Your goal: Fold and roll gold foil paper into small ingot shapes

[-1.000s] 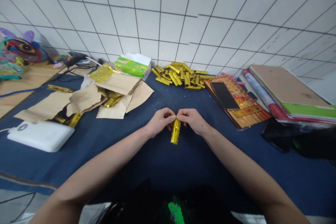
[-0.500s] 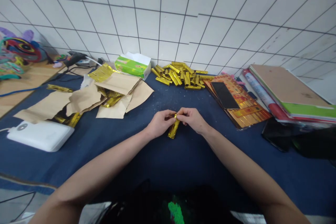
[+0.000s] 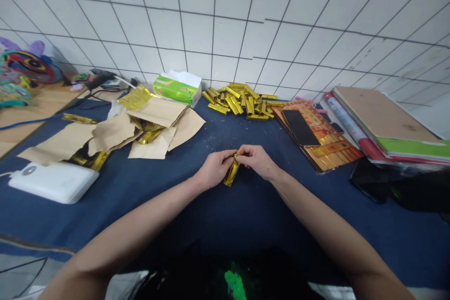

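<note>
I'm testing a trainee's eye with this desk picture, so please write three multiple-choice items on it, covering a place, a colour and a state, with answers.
1. Where does the pile of gold foil rolls lie?
A. Right of the tissue box
B. On the white power bank
C. Under the brown paper

2. What is the tissue box's main colour?
A. Red
B. Green
C. Blue

3. What state is the gold foil roll in?
A. Lying untouched on the blue cloth
B. Held between the left hand and right hand
C. Standing inside the tissue box

Answers:
1. A: the pile shows to the box's right, uncovered.
2. B: green covers its printed sides.
3. B: fingers of both hands meet on its upper end.
</note>
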